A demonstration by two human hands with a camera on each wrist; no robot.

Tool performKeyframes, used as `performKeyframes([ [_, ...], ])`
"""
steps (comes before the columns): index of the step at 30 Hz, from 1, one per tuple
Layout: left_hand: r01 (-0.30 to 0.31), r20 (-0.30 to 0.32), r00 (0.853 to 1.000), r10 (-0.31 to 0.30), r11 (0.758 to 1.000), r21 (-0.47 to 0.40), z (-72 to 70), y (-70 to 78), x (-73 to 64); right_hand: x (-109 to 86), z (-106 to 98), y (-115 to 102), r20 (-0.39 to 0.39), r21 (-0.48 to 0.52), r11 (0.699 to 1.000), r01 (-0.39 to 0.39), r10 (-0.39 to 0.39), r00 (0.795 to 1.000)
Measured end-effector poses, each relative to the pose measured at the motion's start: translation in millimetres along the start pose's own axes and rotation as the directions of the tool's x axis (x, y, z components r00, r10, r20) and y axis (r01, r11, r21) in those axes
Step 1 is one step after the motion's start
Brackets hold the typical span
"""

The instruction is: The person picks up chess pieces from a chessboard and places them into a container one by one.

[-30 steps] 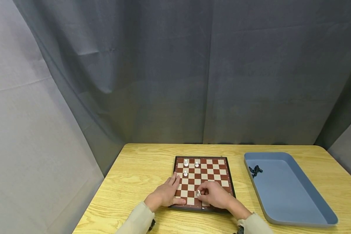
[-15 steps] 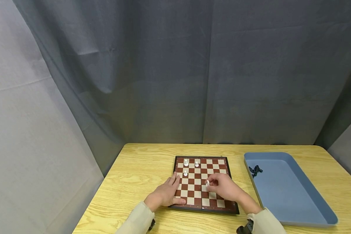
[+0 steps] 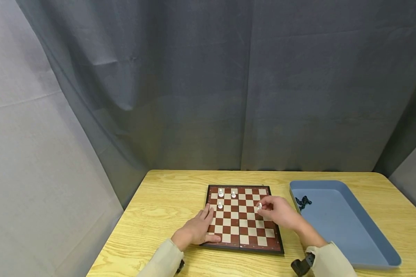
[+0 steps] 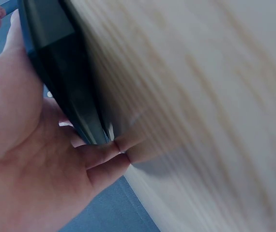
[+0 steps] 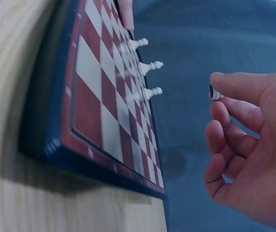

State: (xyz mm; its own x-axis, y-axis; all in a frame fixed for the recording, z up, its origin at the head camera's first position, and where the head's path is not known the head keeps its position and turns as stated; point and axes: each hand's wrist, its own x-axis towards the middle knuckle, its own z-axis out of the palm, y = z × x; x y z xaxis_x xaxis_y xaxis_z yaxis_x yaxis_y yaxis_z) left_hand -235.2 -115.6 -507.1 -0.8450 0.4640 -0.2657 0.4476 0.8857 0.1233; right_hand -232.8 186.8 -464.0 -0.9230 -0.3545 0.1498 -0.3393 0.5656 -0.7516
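My right hand (image 3: pixel 280 213) is above the right half of the chessboard (image 3: pixel 252 231), pinching a white chess piece (image 3: pixel 259 207) between thumb and index finger. In the right wrist view a dark base shows on that piece (image 5: pixel 214 92), held apart from the board; its top is hidden by the fingers. My left hand (image 3: pixel 195 229) rests at the board's left front corner, fingers extended along the left side and thumb over the front edge. Toward the board's far left stand a larger white piece (image 3: pixel 220 193) and two white pawns, one beside it (image 3: pixel 233 194) and one nearer (image 3: pixel 220 205).
Right of the board lies a shallow blue-grey tray (image 3: pixel 350 225), with several black chess pieces (image 3: pixel 302 202) heaped at its left side. Everything stands on a wooden table (image 3: pixel 166 192). Grey curtains (image 3: pixel 201 96) hang behind it.
My right hand has lifted away from the board's near middle toward the far right, carrying the white chess piece. The left hand and the standing pieces keep their places.
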Motion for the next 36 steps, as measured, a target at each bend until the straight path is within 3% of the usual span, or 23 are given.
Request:
performKeyframes([
  [10,0.005,0.004,1.000,-0.005,1.000,0.007,-0.6,0.6,-0.2,-6.3,-28.6,10.1,-0.056,-0.062,0.997,-0.048,0.045,0.997],
  [16,0.002,0.009,1.000,-0.002,1.000,0.005,-0.5,0.7,-0.6,-11.0,-45.3,23.0,-0.084,-0.072,0.997,-0.027,0.021,0.996],
  [23,0.001,0.012,1.000,-0.001,1.000,0.006,-1.0,0.7,-1.1,-20.2,-64.0,33.6,-0.061,-0.052,0.997,-0.057,0.054,0.997],
  [36,0.006,0.022,1.000,-0.006,1.000,0.005,0.1,0.0,1.0,-33.8,-80.4,51.1,-0.068,-0.156,0.983,-0.100,0.090,0.994],
])
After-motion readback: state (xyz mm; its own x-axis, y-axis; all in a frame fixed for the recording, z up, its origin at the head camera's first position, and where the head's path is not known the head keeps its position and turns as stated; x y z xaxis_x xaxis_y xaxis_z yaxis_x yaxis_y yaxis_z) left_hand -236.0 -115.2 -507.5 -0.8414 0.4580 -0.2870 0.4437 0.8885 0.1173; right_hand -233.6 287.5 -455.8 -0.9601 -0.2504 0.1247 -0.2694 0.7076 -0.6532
